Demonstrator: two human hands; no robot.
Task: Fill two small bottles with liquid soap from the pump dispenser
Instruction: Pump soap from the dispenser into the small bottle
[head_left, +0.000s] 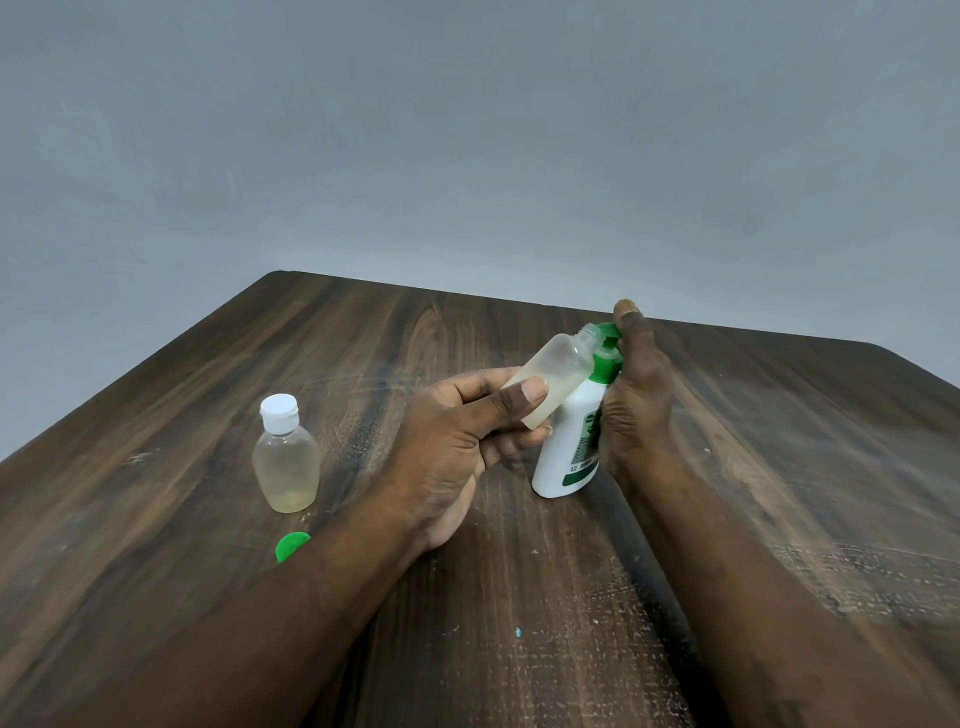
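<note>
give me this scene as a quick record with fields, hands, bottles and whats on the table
left-hand grip: holds small translucent plastic bottle, uncapped, tilted, mouth at the green nozzle
right-hand grip: holds white pump dispenser, upright on the table, one digit on top of its green pump head
second bottle: white-capped translucent plastic bottle, standing at left, a little pale liquid inside
loose cap: round green cap, lying on dark wooden table beside the left forearm
</note>
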